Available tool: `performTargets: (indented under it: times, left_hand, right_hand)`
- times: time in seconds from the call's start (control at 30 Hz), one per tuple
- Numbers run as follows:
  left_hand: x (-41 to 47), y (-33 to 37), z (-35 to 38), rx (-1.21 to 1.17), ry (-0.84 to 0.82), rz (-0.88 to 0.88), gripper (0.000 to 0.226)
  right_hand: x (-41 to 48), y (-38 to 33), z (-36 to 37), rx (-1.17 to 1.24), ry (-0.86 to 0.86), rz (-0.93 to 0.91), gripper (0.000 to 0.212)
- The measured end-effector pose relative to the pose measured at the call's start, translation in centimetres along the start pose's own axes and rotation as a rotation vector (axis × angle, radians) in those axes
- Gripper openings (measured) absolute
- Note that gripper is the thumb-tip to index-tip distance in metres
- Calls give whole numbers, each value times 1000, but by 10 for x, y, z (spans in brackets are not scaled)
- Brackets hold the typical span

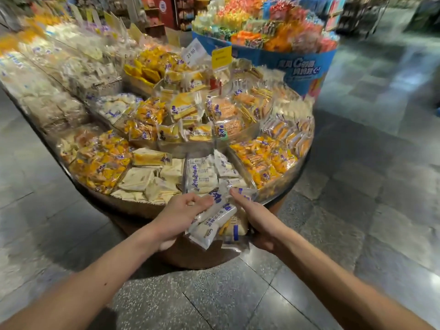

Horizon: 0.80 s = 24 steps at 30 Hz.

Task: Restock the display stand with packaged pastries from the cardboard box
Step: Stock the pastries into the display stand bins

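Both my hands carry a bundle of white packaged pastries [215,221] with blue print, held just in front of the round display stand [133,206]. My left hand [177,217] grips the bundle from the left, fingers curled round the packets. From the right, my right hand [256,216] holds it, thumb stretched along the top. The bundle hangs at the rim of the front compartment [206,175], which holds similar white packets. No cardboard box is in view.
The stand's other clear-walled compartments hold yellow and orange packets [104,163] and cream packets [147,182]. A long counter of wrapped goods [47,75] runs to the left. A blue round bin of sweets [273,39] stands behind. Grey tiled floor lies to the right.
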State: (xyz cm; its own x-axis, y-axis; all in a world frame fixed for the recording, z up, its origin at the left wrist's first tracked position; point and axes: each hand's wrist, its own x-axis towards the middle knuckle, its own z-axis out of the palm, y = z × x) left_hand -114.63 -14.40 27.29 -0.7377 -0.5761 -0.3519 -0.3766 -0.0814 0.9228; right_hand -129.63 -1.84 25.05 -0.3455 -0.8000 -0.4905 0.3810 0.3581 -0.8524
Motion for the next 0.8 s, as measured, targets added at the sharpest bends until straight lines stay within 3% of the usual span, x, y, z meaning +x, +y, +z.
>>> performTargets:
  times: [0.1,0.23,0.4,0.53,0.7,0.8]
  left_hand:
    - [44,-8,6,66,27,-8,66]
    - [99,-17,20,126,81,-69,64]
    - [146,-21,32,-107,171,-252,39]
    - [167,-27,28,-289,261,-317,38]
    - [200,-41,15,-94,316,-253,24]
    - [232,-54,-3,114,364,-188,16]
  right_hand:
    - [38,-12,-29,-94,22,-6,48]
    - [91,-9,-68,-2,9,38,33]
    - [145,-13,-103,-188,-1,88,27]
    - [176,-20,-117,-261,-64,112,31]
    - [202,-25,-125,-220,-58,148,26]
    - [214,-28,-139,-118,92,175,34]
